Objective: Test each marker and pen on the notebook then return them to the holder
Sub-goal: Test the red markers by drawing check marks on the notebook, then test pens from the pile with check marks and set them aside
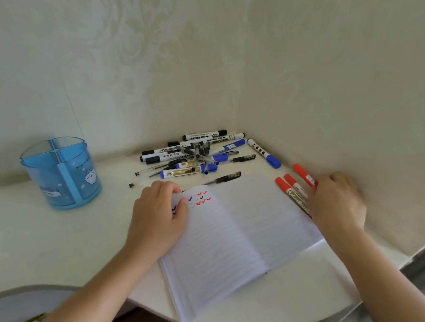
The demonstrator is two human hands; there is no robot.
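Notebook [241, 227] open flat in the middle of the desk [53, 235], near the round front edge, ready for drawing on both pages. Small ticks [201, 198] in red, blue and black at the top of the left page, most likely test marks from working pens.

Left hand [157, 219] down on the left page, beside the ticks. Fingers a little bent, pressing on the paper, holding no pen. Looks like a way to keep the page flat and stop the book sliding.

Right hand [338, 198] at the right edge of the notebook, close to the wall [358, 87], blurry. Touches the three red markers [292, 183] lying side by side there, caps pointing away. Fingers gripping one or only resting on them: cannot tell. Probably there to pick up a red one, for testing or for putting away.

Big pile of markers and pens [192, 158] at the back of the desk, behind the notebook, all mixed. One black pen [222, 179] just behind the top of the notebook, apart from the pile. One blue-capped marker [264, 152] off to the right, by the wall.

Blue holder [62, 175] upright far to the left, well apart from the pile. See-through walls, no pens seen inside. By the look of it, nothing put back yet.
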